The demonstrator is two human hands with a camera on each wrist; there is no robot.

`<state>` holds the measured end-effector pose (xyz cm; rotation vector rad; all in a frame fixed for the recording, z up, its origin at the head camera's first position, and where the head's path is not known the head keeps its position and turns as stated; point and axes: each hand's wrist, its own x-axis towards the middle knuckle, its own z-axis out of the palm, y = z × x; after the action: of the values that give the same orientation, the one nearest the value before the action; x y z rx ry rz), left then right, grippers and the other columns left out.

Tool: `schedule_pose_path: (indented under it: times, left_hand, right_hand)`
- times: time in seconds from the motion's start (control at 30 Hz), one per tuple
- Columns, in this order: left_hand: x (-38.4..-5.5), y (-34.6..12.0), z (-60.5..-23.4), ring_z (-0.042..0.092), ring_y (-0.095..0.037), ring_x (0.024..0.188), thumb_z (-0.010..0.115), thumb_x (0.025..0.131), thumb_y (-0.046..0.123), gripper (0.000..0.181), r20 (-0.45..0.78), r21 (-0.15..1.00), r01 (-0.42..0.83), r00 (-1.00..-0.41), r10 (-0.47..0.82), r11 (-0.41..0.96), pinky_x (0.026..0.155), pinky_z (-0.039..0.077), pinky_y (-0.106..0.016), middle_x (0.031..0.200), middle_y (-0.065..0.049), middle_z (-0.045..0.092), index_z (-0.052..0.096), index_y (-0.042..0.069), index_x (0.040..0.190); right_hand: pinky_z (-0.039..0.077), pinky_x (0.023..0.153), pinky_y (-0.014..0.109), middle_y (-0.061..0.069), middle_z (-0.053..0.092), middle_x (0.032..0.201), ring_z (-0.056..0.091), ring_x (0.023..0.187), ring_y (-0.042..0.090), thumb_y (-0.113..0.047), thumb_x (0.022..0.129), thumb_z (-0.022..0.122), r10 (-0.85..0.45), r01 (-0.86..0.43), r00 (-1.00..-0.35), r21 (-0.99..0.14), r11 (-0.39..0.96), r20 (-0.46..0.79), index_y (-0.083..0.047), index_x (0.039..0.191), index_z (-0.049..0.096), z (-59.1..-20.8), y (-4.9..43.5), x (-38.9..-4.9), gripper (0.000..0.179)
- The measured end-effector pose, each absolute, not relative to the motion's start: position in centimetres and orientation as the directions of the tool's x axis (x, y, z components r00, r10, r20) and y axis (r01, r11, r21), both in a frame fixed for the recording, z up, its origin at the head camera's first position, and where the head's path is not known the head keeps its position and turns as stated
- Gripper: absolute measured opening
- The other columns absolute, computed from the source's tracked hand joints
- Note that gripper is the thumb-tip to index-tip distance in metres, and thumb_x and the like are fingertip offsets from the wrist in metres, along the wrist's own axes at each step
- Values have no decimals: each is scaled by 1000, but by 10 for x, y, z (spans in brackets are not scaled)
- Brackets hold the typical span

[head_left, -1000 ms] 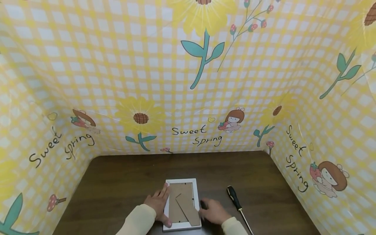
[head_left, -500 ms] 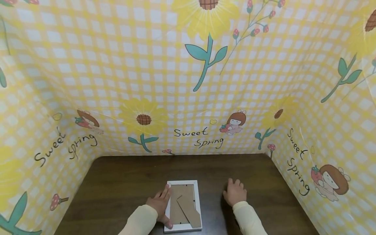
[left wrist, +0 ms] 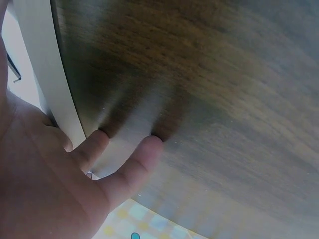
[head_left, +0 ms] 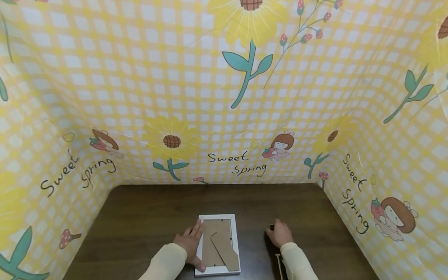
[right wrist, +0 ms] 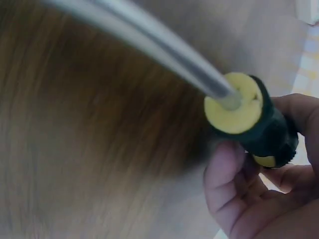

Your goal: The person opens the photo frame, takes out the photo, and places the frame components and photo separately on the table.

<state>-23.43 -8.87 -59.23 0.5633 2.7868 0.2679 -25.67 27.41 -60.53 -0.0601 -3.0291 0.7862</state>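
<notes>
A white picture frame (head_left: 236, 237) lies on the dark wooden table with its brown backing board (head_left: 217, 249) facing up. My left hand (head_left: 189, 243) rests along the frame's left side, thumb near the lower left corner and fingers on the edge. In the left wrist view two fingertips (left wrist: 152, 144) of that hand reach past the frame's border (left wrist: 45, 55) to the table. My right hand (head_left: 281, 234), to the right of the frame, grips a screwdriver by its black and yellow handle (right wrist: 269, 129). The metal shaft (right wrist: 174, 52) extends from the handle; the right forearm partly hides the screwdriver in the head view.
Yellow checked cloth (head_left: 196, 97) with printed flowers walls the table's back and both sides. The dark tabletop (head_left: 157, 206) extends behind and around the frame. A slanted stand leg (head_left: 218, 249) marks the backing, and small dark tabs (head_left: 230, 238) sit along the frame's inner edge.
My right hand has moved right, away from the frame's edge, where it pinched something dark, to the screwdriver, which it now holds. My left hand stays on the frame.
</notes>
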Motion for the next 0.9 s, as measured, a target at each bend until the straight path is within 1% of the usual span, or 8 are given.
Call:
schedule_pose_path:
  times: [0.07, 0.13, 0.23, 0.3, 0.4, 0.67, 0.77, 0.9]
  left_hand:
    - [-234, -89, -590, 36, -41, 140, 92, 49, 66, 140, -236, 230, 353, -884, 404, 907, 93, 39, -73, 165, -17, 19, 27, 3, 157]
    - [-233, -89, -586, 36, -41, 140, 91, 49, 66, 140, -240, 225, 352, -884, 402, 908, 93, 39, -73, 165, -18, 19, 27, 3, 157]
    - [-232, -89, -583, 36, -41, 140, 91, 50, 65, 139, -249, 225, 349, -882, 400, 910, 94, 39, -73, 165, -18, 20, 28, 3, 156]
    - [-232, -89, -581, 36, -42, 140, 92, 50, 65, 139, -252, 227, 347, -882, 399, 910, 94, 39, -73, 165, -18, 20, 28, 2, 156]
    - [-232, -88, -581, 36, -42, 140, 92, 49, 65, 139, -253, 223, 347, -882, 398, 911, 93, 39, -74, 164, -18, 20, 28, 2, 156]
    - [-232, -89, -586, 35, -41, 140, 91, 50, 65, 139, -250, 227, 350, -881, 402, 909, 94, 38, -74, 165, -17, 20, 26, 3, 157]
    - [-231, -89, -581, 35, -42, 141, 91, 51, 65, 139, -265, 241, 343, -876, 402, 908, 95, 37, -74, 165, -17, 19, 26, 3, 157]
    - [-230, -89, -579, 34, -41, 141, 91, 51, 65, 140, -274, 244, 340, -874, 401, 908, 96, 37, -74, 166, -16, 18, 25, 4, 158]
  right_hand:
    - [52, 76, 55, 26, 64, 103, 63, 90, 42, -17, 94, 68, 44, 40, -999, -556, 830, -5, 13, 123, 55, -600, 272, -256, 44]
    - [51, 69, 49, 19, 63, 94, 62, 79, 34, -16, 95, 65, 44, 43, -999, -627, 778, -13, 8, 117, 55, -596, 269, -256, 33]
    - [41, 58, 38, 6, 51, 74, 47, 60, 20, -14, 97, 61, 34, 33, -999, -707, 707, -13, -2, 102, 51, -593, 264, -256, 17]
    - [36, 54, 34, 3, 43, 68, 38, 54, 16, -14, 99, 57, 24, 33, -999, -749, 661, -23, -5, 98, 46, -592, 259, -257, 15]
    - [34, 51, 32, 2, 39, 66, 34, 51, 15, -14, 100, 52, 35, 53, -999, -796, 603, -40, -6, 97, 43, -588, 252, -258, 12]
    - [34, 54, 33, 0, 37, 65, 35, 53, 16, -17, 103, 47, 95, 53, -995, -849, 526, -3, -7, 99, 40, -573, 233, -266, 13]
    - [36, 53, 33, 2, 41, 65, 39, 53, 17, -15, 105, 45, 96, 38, -995, -881, 471, 9, -5, 99, 40, -566, 227, -268, 13]
    - [42, 58, 34, 5, 50, 71, 50, 60, 18, -13, 104, 50, 107, -7, -993, -907, 421, 57, -5, 99, 44, -559, 217, -272, 12]
